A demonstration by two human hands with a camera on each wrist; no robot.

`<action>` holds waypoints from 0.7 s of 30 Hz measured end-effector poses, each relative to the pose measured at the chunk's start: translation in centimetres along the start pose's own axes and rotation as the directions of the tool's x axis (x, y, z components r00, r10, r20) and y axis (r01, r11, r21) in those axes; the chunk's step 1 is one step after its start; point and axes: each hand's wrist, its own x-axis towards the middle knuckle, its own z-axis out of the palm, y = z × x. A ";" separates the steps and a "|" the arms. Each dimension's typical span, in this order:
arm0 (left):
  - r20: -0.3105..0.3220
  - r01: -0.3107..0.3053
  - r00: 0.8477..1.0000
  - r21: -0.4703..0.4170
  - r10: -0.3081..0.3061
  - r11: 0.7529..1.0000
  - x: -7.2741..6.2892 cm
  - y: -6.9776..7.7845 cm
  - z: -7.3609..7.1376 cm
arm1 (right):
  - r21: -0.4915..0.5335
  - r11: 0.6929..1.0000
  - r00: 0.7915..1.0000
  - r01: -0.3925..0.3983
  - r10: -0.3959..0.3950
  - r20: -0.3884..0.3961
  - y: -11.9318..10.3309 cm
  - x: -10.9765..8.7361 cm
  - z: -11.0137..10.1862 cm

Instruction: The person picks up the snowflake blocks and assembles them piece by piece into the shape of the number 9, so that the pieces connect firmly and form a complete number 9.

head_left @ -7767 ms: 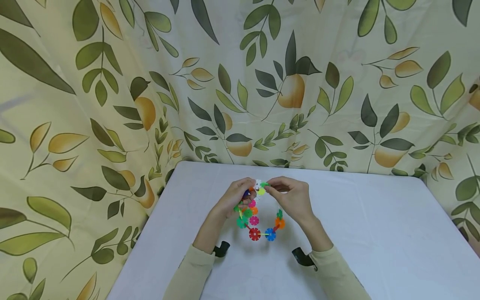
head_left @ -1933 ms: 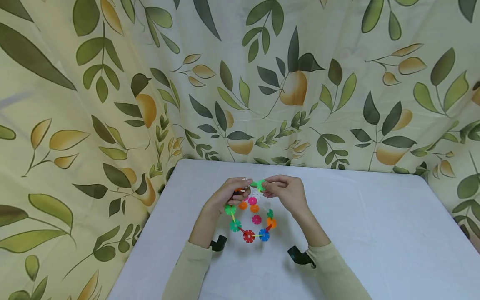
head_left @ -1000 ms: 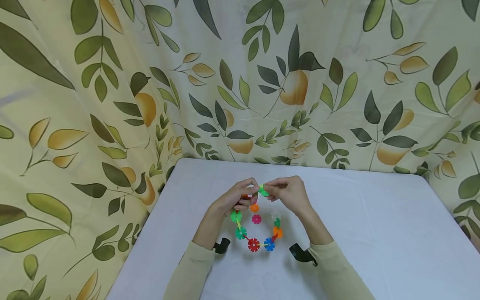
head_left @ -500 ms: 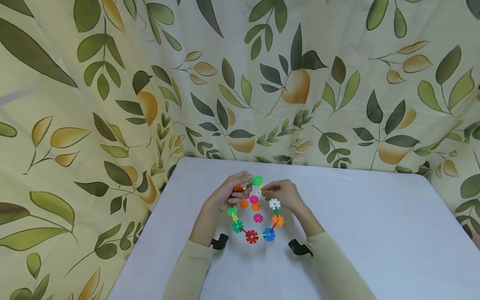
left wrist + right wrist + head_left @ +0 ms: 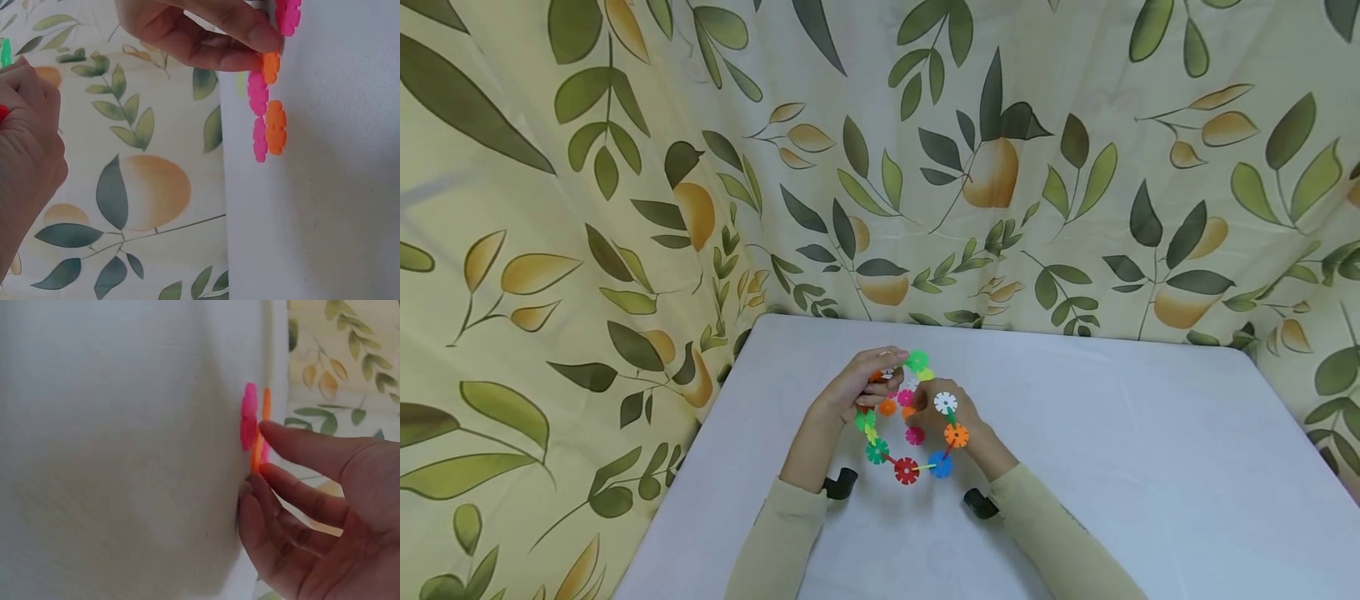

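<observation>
A chain of multicoloured notched plastic discs (image 5: 906, 471) is pinched by the left grip (image 5: 859, 382); toward the far edge of the bench (image 5: 1112, 433), an orange notched plastic disc (image 5: 271, 67) seems pinched by the right grip (image 5: 934, 418); by its lifting, the chain could be snagged

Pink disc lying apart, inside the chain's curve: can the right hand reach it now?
Probably yes: in the head view the pink disc lies uncovered, close to the right hand. That hand appears to pinch an orange disc, though, so it may need to free its fingers first.
</observation>
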 end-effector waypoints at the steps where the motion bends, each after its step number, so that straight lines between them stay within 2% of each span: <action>1: 0.001 0.004 1.000 -0.001 -0.004 1.000 0.0 -0.1 0.0 | -0.010 1.000 1.000 0.008 -0.008 -0.004 0.0 0.0 0.1; 13: 0.029 0.022 0.999 -0.050 -0.020 0.998 0.0 0.1 0.1 | 0.004 1.000 1.000 0.000 0.000 -0.024 0.3 0.3 0.5; 17: 0.024 0.024 0.999 -0.054 -0.022 0.998 0.0 0.2 0.2 | 0.159 0.985 0.996 0.066 -0.056 -0.067 1.0 0.0 0.3; 21: 0.013 0.028 1.000 -0.065 -0.027 0.998 0.0 0.2 0.2 | 0.336 0.925 0.980 0.177 -0.135 -0.143 2.1 0.1 0.1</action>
